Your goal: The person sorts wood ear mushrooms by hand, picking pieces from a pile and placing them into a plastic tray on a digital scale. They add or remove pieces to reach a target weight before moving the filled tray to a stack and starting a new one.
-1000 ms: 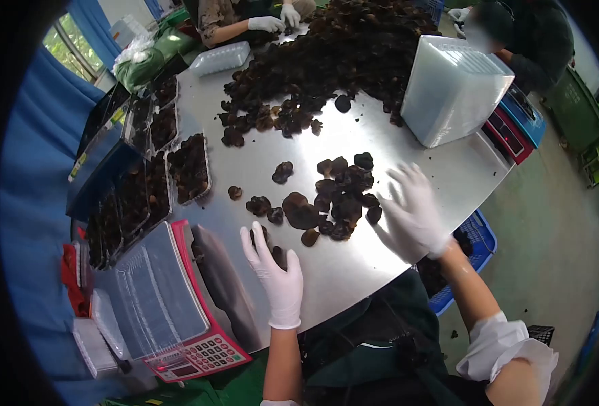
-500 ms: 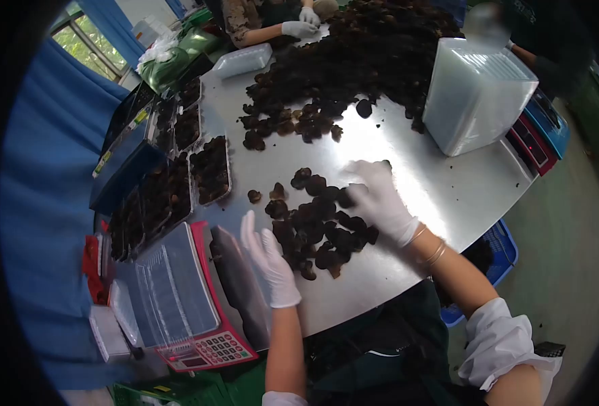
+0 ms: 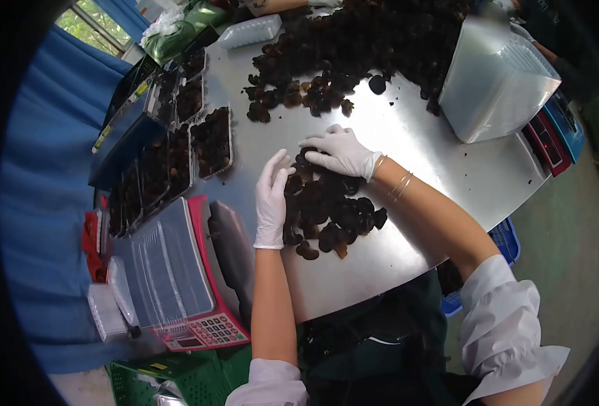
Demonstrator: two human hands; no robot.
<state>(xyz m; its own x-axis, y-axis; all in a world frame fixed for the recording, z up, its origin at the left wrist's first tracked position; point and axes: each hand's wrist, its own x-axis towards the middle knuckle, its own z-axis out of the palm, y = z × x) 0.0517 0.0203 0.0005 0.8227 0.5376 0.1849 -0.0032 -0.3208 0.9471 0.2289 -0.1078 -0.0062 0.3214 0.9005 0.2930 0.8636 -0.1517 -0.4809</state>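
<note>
Left hand (image 3: pixel 271 203), white-gloved, stands edge-on at the left side of a small heap of dark brown, ruffled, ear-shaped pieces (image 3: pixel 323 199), probably wood ear fungus. Fingers lightly bent, thumb apart, nothing clasped; palm faces the heap. Right hand (image 3: pixel 343 152), also white-gloved, lies palm down over the heap's far edge, fingers reaching toward the left hand. A dark piece sits under its fingers; cannot tell whether it is pinched or only pressed.

Heap lies on the shiny bare-metal table (image 3: pixel 414 233), between the hands and spilling toward the near edge. Much bigger pile of the same pieces (image 3: pixel 381 40) beyond, well apart. Clear plastic trays filled with dark pieces (image 3: pixel 211 143) to the left; pink-framed scale with a keypad (image 3: pixel 215 329) nearer; tall stack of translucent plastic containers (image 3: pixel 496 81) far right.

Step in hand looks like gathering loose pieces together, left hand as a wall, right as a rake. Next move seems to call for fingers curled low, both palms inward, so edge pieces don't slip out.
</note>
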